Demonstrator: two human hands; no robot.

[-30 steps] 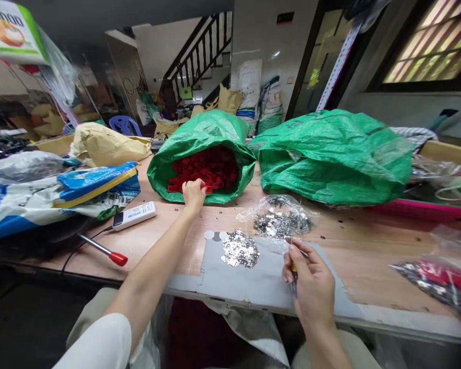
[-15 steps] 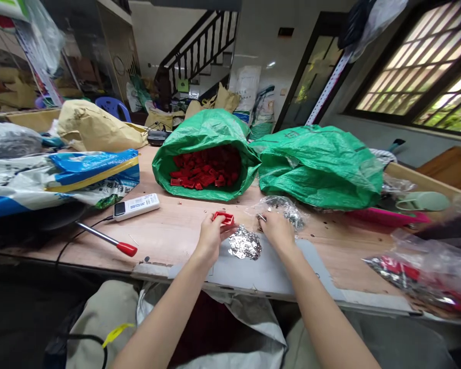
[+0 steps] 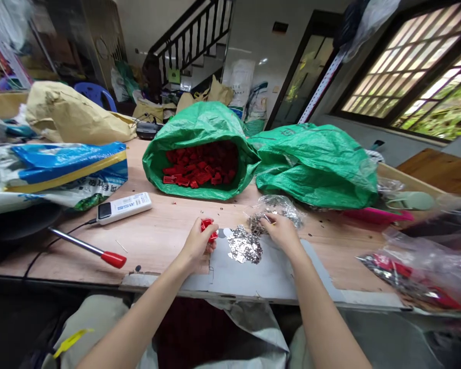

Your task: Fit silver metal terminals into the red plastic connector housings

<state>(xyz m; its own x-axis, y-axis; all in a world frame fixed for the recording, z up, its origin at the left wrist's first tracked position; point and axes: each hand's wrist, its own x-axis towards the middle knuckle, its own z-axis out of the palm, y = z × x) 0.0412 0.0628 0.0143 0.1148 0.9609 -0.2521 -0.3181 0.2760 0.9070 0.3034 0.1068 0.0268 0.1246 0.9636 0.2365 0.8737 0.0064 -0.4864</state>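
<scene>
My left hand (image 3: 195,246) grips a small red plastic housing (image 3: 207,225) between thumb and fingers, above the left edge of a grey mat. My right hand (image 3: 284,233) is closed on a thin, silvery, stick-like tool (image 3: 268,220); its exact kind is too small to make out. That hand hovers by a heap of small dark metal parts (image 3: 255,223), beside a clear plastic bag (image 3: 288,205). Between both hands, a pile of flat shiny metal pieces (image 3: 244,247) lies on the grey mat (image 3: 249,282).
A green sack (image 3: 200,120) full of red housings (image 3: 200,171) lies open behind my hands, with a second green sack (image 3: 315,164) to its right. On the left are a white handheld device (image 3: 125,207) and a red-tipped metal lever (image 3: 113,259). A bag of parts (image 3: 411,282) lies right.
My left hand has drawn slightly left and tilted the red housing more upright. My right hand stays by the clear bag, the thin tool still in its fingers. The camera view has shifted somewhat.
</scene>
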